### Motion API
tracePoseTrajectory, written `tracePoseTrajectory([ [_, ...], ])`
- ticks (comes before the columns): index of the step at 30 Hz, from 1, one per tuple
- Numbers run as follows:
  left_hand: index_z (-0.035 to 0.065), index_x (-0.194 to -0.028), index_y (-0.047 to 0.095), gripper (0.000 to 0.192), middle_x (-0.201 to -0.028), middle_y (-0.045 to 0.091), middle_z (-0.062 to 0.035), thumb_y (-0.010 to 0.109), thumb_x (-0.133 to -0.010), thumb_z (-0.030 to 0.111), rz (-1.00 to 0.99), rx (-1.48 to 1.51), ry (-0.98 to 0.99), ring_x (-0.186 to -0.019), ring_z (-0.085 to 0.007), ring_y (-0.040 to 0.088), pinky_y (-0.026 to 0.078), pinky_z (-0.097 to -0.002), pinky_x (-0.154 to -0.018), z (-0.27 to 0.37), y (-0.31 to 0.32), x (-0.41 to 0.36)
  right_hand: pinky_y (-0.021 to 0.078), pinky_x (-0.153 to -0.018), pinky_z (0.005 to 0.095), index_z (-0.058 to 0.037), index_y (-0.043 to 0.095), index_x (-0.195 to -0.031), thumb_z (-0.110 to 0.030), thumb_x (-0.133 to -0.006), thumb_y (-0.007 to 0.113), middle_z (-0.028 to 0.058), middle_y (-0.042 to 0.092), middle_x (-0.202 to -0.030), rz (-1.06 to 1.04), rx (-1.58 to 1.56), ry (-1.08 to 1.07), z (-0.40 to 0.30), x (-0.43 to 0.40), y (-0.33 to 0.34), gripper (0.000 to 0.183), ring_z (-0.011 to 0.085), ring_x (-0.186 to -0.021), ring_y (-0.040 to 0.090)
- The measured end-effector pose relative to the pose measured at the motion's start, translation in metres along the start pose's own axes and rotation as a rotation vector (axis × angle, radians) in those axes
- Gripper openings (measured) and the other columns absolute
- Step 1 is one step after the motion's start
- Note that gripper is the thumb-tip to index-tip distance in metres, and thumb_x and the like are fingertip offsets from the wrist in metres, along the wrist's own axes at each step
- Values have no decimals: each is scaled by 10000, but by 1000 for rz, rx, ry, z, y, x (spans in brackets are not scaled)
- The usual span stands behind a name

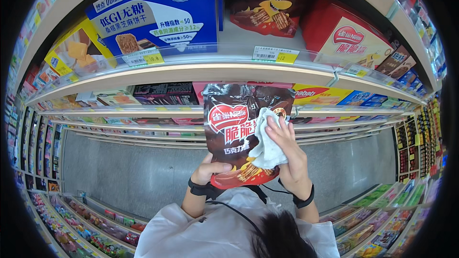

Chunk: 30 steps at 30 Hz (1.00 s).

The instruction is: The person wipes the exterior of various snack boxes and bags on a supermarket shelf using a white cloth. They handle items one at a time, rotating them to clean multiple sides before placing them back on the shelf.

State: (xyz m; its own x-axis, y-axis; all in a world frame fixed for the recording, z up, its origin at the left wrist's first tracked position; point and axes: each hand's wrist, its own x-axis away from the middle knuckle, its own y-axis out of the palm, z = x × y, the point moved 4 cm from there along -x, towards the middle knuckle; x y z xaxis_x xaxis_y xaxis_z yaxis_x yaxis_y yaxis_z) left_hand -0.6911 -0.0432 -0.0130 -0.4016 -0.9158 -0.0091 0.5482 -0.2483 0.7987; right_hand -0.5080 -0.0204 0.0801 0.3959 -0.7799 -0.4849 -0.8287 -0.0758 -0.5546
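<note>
A dark brown Nestlé snack pouch (229, 125) with a red lower edge is held up in front of my chest. My left hand (209, 169) grips its lower left corner, the thumb on the front and the other fingers hidden behind. Against the right side of the pouch front, my right hand (288, 150) presses a crumpled white cloth (269, 145). The cloth covers part of the printing. Both wrists wear black bands.
A shelf ahead bears a similar brown pouch (267, 10), a blue biscuit box (154, 14) and a red Nestlé box (349, 36). Its clear plastic front lip (215, 52) holds price tags. Lower shelves (165, 95) carry more packets. Grey floor (136, 172) lies below, with stocked shelves (89, 218) behind me.
</note>
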Motion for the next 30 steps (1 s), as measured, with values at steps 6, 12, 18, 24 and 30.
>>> tracePoseTrajectory([
  [6,-36,-1393,316,636,-1319,497,-161,544,-816,102,99,-152,-53,-1206,-259,499,366,-375,-1035,-12,3,-1,201,-1109,535,-13,538,-1260,49,-776,439,206,515,-1336,184,-108,-10,1,10,-2,498,384,-1309,415],
  [12,-21,-1404,321,597,-1353,477,-159,404,-918,316,-37,36,74,-1244,-266,482,370,-369,-1057,-31,-24,2,202,-1095,507,-133,609,-1246,-124,-825,535,81,547,-1335,-42,334,-112,-23,8,43,427,358,-1306,411],
  [18,1,-1384,363,612,-1333,498,-159,307,-981,459,-252,255,217,-1212,-279,510,369,-380,-1060,-25,-16,-4,261,-1087,390,-188,632,-1209,-122,-838,532,-28,545,-1340,-38,376,-269,-24,30,56,390,205,-1282,446],
  [24,-4,-1372,369,597,-1322,500,-191,331,-981,446,95,-16,93,-1194,-312,517,392,-417,-1040,-5,13,-6,356,-1037,352,-167,685,-998,-85,-808,584,-11,651,-1175,-96,182,-329,-27,38,52,231,145,-1182,560],
  [30,-38,-1389,315,585,-1349,468,-211,403,-957,347,-88,203,97,-1206,-325,507,376,-429,-1058,-10,2,-5,513,-885,376,-76,670,-939,-93,-755,654,53,702,-930,-142,-191,-312,-24,37,38,185,234,-968,666],
])
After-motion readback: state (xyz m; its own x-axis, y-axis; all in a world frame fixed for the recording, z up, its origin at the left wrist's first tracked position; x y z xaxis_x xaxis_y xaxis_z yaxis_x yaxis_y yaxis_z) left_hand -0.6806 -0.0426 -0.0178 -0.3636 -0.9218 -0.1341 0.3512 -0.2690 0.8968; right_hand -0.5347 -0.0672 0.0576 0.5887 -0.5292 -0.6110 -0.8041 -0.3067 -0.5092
